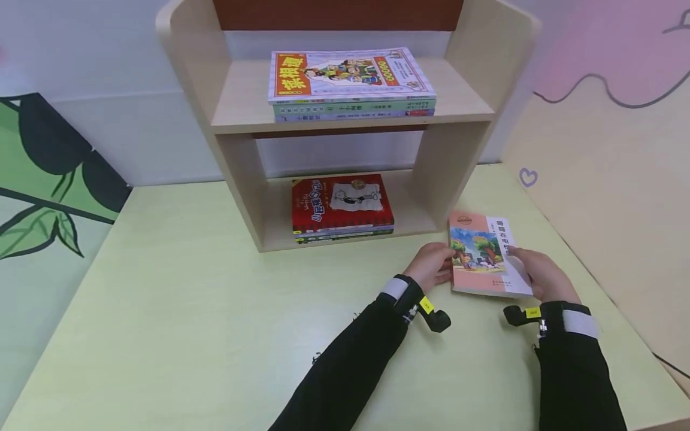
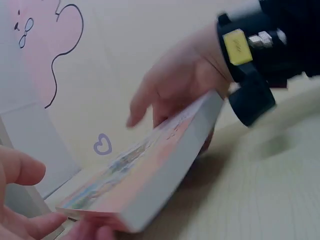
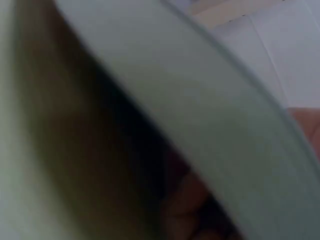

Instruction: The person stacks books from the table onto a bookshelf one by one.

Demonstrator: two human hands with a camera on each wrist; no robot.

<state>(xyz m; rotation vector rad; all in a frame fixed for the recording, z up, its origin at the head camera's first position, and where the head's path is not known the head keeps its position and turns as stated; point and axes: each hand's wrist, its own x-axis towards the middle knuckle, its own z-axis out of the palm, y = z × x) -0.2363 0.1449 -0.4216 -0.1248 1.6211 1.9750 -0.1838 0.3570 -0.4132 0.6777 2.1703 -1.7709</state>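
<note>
A paperback book (image 1: pixel 480 257) with a salmon and white cover and a colourful tree picture lies near the shelf's right foot. My right hand (image 1: pixel 544 275) holds its right edge, thumb over the cover; fingers show beneath the book (image 3: pixel 200 100) in the right wrist view. At the left edge, my left hand (image 1: pixel 431 266) touches the book with its fingertips. The left wrist view has the book (image 2: pixel 145 175) tilted, its right side raised off the table. There the left thumb stands apart from the cover, with other fingers low at the near corner.
A wooden shelf (image 1: pixel 353 124) stands against the wall. Its upper level bears a stack of books (image 1: pixel 353 78) and its lower level a stack under a red book (image 1: pixel 342 203). Pale table (image 1: pixel 215 311) spreads in front; the painted wall (image 1: pixel 609 197) borders the right.
</note>
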